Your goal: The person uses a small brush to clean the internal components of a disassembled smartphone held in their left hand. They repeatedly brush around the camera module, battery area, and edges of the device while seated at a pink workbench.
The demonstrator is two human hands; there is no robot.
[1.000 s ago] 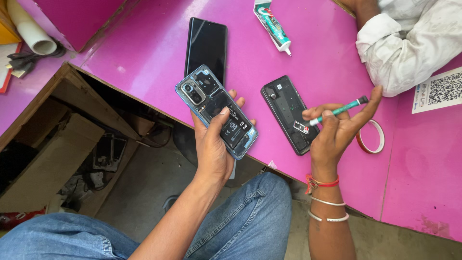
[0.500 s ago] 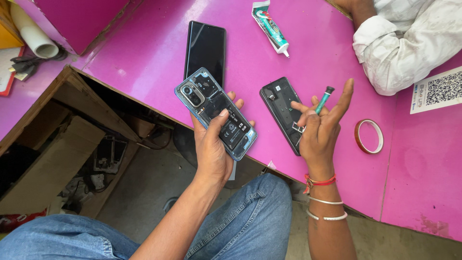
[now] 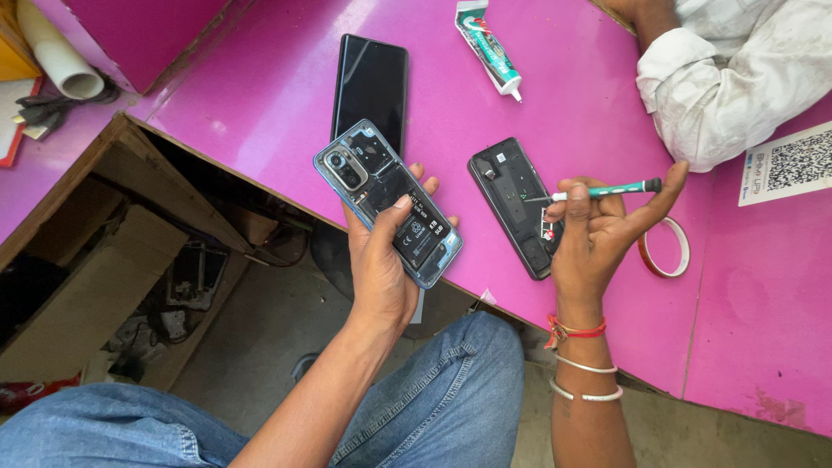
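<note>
Fingers of the left hand (image 3: 381, 269) are wrapped around an opened phone (image 3: 387, 201) with a blue frame, its back cover off so the camera block and dark inner plates show; the thumb lies across its lower half and the fingertips peep out along its far edge. It is held up off the worktop (image 3: 598, 121), tilted, with its camera end pointing away from the person. The right hand (image 3: 598, 232) is loosely curled, palm up, pinching a slim teal screwdriver (image 3: 607, 189) between thumb and forefinger; the tool lies nearly level, its metal tip pointing left, towards the other hand. Just beside and partly under the right hand's fingers a second phone (image 3: 511, 201) lies flat on the pink worktop, dark and also opened. Red thread and thin bangles ring the right wrist. Beyond the left hand, a black phone (image 3: 371, 82) lies screen up, its near end hidden behind the held phone. To the right of the right hand sits a roll of reddish tape (image 3: 666, 247), touching nothing. Farther off, past both hands, lies a tube of glue (image 3: 487, 43) with its nozzle towards the person. At the far right, another person's white sleeve (image 3: 737, 78) rests on the worktop.
</note>
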